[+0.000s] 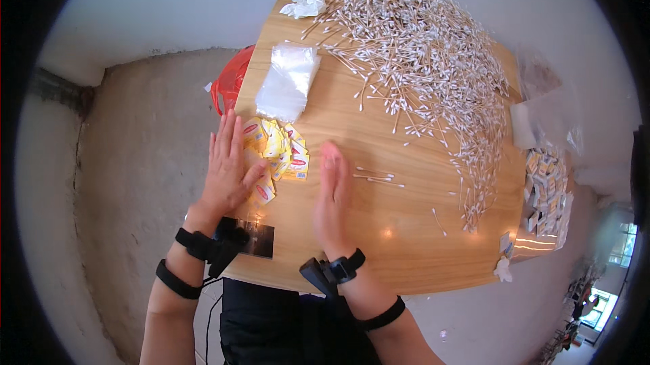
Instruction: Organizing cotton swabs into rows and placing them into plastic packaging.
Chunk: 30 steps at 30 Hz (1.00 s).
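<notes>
Flanking the loose pile of small yellow-and-red paper labels [276, 155], flat open left hand [227, 172] touches it, empty edge-on right hand [332, 196] just beside: light, flimsy, slippery, best scooped from both sides

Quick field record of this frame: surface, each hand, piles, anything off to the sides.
surface: wooden table
left hand: flat, palm down, on the yellow and red paper labels
right hand: open, on edge, beside the labels, holds nothing
big pile: cotton swabs, a few loose ones near the right hand
behind labels: stack of clear plastic bags
far corner: crumpled tissue
right edge: filled packets
</notes>
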Tool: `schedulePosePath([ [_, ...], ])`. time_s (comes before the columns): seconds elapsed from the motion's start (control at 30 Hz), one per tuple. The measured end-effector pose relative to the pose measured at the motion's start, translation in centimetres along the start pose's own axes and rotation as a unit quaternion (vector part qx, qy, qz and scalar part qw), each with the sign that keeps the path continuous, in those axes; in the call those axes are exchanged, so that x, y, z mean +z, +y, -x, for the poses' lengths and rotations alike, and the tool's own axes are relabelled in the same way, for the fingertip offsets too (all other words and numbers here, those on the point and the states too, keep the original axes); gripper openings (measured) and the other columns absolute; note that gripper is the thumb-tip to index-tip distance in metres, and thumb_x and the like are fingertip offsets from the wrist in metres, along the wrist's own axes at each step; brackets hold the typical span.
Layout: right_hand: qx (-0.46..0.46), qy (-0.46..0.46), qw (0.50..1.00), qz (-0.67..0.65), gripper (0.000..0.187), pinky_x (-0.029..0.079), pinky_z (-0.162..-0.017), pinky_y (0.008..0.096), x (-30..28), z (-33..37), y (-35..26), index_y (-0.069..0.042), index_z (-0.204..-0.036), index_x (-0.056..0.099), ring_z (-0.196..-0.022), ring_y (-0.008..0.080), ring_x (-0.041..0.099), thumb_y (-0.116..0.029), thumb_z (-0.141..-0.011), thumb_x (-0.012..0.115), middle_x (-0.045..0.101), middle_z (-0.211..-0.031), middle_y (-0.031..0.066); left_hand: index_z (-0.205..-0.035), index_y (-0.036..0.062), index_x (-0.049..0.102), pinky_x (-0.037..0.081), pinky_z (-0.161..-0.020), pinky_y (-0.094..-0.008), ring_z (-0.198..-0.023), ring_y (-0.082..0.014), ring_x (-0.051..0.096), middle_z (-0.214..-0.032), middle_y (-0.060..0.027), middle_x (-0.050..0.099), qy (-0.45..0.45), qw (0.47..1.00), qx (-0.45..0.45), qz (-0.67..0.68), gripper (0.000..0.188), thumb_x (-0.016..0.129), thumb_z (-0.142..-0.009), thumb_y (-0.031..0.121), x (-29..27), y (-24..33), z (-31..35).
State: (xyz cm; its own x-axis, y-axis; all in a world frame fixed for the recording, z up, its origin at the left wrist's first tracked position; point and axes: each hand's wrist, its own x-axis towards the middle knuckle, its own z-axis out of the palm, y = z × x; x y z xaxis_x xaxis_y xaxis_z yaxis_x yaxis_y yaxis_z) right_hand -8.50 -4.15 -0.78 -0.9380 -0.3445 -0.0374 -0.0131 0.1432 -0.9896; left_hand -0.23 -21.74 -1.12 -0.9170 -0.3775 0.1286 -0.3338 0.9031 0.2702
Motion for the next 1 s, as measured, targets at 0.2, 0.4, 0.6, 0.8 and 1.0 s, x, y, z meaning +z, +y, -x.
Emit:
schedulePosePath([
  [0.2,-0.086,-0.002,0.993,0.077,0.039,0.036,-0.099,0.0407,3.7,-2.5,0.0,0.001,-0.128,0.047,-0.114,0.0332,0.047,-0.026,-0.102,0.036,0.049,-0.119,0.0189,-0.145,-0.004,0.022,0.017,-0.116,-0.045,-0.141,-0.0342,0.023,-0.15,-0.0218,0.028,-0.002,0.998,0.053,0.047,0.088,0.061,-0.083,0.045,0.8,2.2,-0.2],
  [0.4,-0.057,-0.077,0.994,-0.052,0.04,0.037,-0.101,0.037,4.2,-2.2,1.0,0.002,-0.125,0.049,-0.117,0.0286,0.048,-0.028,-0.103,0.032,0.05,-0.121,0.0164,-0.142,-0.005,0.028,0.019,-0.115,-0.0451,-0.14,-0.0343,0.026,-0.149,-0.0223,0.028,-0.002,0.993,0.107,0.044,0.09,0.059,-0.08,0.052,0.7,3.0,0.5],
  [0.6,-0.029,-0.051,0.994,-0.087,0.039,0.036,-0.106,0.0364,2.1,-2.9,1.5,0.003,-0.124,0.05,-0.122,0.0251,0.047,-0.025,-0.104,0.031,0.05,-0.125,0.0134,-0.146,0.0029,0.026,0.017,-0.115,-0.0476,-0.142,-0.0335,0.022,-0.152,-0.02,0.023,-0.072,0.988,0.063,0.123,0.119,0.082,-0.053,0.05,-3.0,2.8,2.5],
  [0.8,-0.186,-0.157,0.961,0.13,0.026,0.039,-0.101,0.0394,3.5,-3.8,0.8,0.001,-0.115,0.058,-0.121,0.0324,0.047,-0.002,-0.091,0.05,0.052,-0.118,0.0167,-0.145,0.0031,0.028,0.02,-0.115,-0.0471,-0.142,-0.031,0.024,-0.152,-0.0161,0.026,-0.062,0.991,0.071,0.099,0.12,0.082,-0.049,0.049,-2.1,1.2,3.4],
  [1.0,-0.258,-0.162,0.937,0.174,0.033,0.04,-0.101,0.0403,4.1,-3.4,1.7,0.002,-0.112,0.059,-0.122,0.0341,0.046,0.01,-0.081,0.052,0.052,-0.115,0.0161,-0.144,0.0016,0.029,0.026,-0.112,-0.0464,-0.137,-0.0368,0.03,-0.148,-0.0198,0.03,-0.021,0.989,0.084,0.124,0.109,0.081,-0.057,0.042,-0.8,1.2,1.8],
])
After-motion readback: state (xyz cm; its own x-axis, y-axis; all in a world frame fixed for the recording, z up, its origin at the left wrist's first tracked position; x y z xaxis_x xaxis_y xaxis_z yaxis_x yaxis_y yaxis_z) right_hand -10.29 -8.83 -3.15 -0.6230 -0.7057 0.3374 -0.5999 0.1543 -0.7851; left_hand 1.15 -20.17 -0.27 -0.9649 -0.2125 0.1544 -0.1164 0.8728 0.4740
